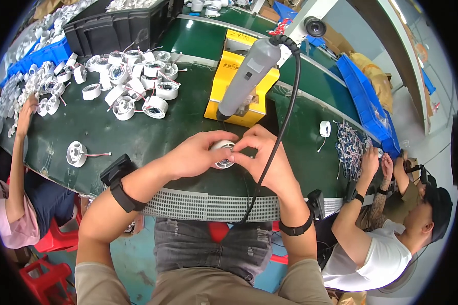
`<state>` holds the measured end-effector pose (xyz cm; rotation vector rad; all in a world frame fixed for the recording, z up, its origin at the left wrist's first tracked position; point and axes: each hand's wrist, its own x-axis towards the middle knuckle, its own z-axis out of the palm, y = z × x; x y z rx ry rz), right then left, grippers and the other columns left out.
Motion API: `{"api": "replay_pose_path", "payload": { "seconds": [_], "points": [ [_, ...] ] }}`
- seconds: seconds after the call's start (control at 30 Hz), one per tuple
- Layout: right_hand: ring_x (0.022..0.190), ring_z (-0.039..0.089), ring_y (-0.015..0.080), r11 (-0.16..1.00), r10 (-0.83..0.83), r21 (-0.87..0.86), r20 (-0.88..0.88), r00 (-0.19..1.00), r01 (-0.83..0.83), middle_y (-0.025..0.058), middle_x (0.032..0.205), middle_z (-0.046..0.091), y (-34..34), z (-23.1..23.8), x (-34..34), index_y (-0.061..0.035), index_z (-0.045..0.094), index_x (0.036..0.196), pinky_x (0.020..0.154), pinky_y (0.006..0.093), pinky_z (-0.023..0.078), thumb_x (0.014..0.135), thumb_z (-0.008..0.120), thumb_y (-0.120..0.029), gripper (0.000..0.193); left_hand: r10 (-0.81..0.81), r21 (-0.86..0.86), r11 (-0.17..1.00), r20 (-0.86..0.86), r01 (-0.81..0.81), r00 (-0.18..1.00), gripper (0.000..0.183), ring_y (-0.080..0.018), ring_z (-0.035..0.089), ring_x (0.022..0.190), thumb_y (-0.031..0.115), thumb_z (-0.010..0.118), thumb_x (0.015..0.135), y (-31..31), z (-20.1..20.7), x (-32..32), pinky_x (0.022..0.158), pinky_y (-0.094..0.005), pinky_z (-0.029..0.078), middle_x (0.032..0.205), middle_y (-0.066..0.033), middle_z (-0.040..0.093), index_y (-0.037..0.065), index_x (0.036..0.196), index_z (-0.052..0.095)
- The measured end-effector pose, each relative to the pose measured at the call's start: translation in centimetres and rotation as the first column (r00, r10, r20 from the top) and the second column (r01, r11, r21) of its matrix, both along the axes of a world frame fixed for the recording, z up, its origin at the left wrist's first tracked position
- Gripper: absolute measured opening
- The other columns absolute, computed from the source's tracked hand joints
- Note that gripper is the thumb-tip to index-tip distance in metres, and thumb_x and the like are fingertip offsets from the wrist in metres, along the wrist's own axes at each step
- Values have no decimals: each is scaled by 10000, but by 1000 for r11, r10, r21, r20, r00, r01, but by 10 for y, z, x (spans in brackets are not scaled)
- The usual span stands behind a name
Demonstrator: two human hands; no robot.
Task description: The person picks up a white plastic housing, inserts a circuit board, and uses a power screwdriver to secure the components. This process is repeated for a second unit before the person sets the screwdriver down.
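Above the green work surface (188, 107), near its front edge, I hold a small round white plastic housing (223, 163) with a dark inside. My left hand (191, 152) grips it from the left, thumb and fingers around its rim. The thumb and forefinger of my right hand (264, 158) are pinched together at the housing's right side; whatever lies between them is too small to make out. Just beyond my hands a grey electric screwdriver (252, 71) stands slanted at a yellow box (216, 99). Its black cable (293, 101) loops down past my right hand.
Many white housings with wires (135, 84) are heaped at the back left, before a black crate (117, 30). One lone housing (77, 154) lies at left, another (324, 128) at right by bundled wires (348, 147). Co-workers' arms (20, 137) reach in at both sides.
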<state>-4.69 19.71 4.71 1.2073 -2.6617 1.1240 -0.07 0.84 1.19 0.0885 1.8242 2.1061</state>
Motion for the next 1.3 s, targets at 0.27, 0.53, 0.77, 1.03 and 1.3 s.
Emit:
{"api": "replay_pose_path", "payload": {
  "seconds": [0.27,0.53,0.77,1.03,1.3],
  "points": [
    [715,631,135,975,-154,-130,174,973,178,66,815,617,4,-16,10,-1,635,814,643,269,511,706,822,-55,222,-60,-120,992,-195,37,979,371,-121,595,988,-23,625,859,-2,-4,-1,873,-273,498,1082,-57,625,-8,1223,559],
    [893,643,193,885,-181,-445,-57,982,137,108,1047,628,-27,9,-12,-9,471,1286,836,340,524,746,814,-121,649,83,-41,995,-63,-86,995,356,-140,627,908,-11,648,770,-2,-7,-3,797,-279,531,1005,-74,636,6,1122,597],
    [935,628,198,739,-56,-668,70,996,88,124,1073,604,-68,-7,-38,6,372,1355,858,347,500,906,641,-178,555,75,61,995,63,-79,995,370,-172,644,906,-13,647,791,-2,-7,-5,762,-304,579,1012,-95,615,2,1147,549],
    [462,480,155,359,-138,-923,96,986,140,73,637,487,-79,28,-60,28,380,1288,424,303,418,1009,403,-316,444,77,88,991,247,-102,966,318,-235,671,882,11,560,919,-3,0,-6,770,-363,613,1048,-120,599,2,1233,506],
    [443,467,149,392,-182,-914,33,983,104,72,595,472,-86,26,-68,34,405,1228,404,290,402,1013,409,-311,407,70,70,994,238,-89,969,313,-235,675,894,25,527,943,-3,-2,-5,781,-356,612,1062,-129,597,1,1254,507]
  ]
}}
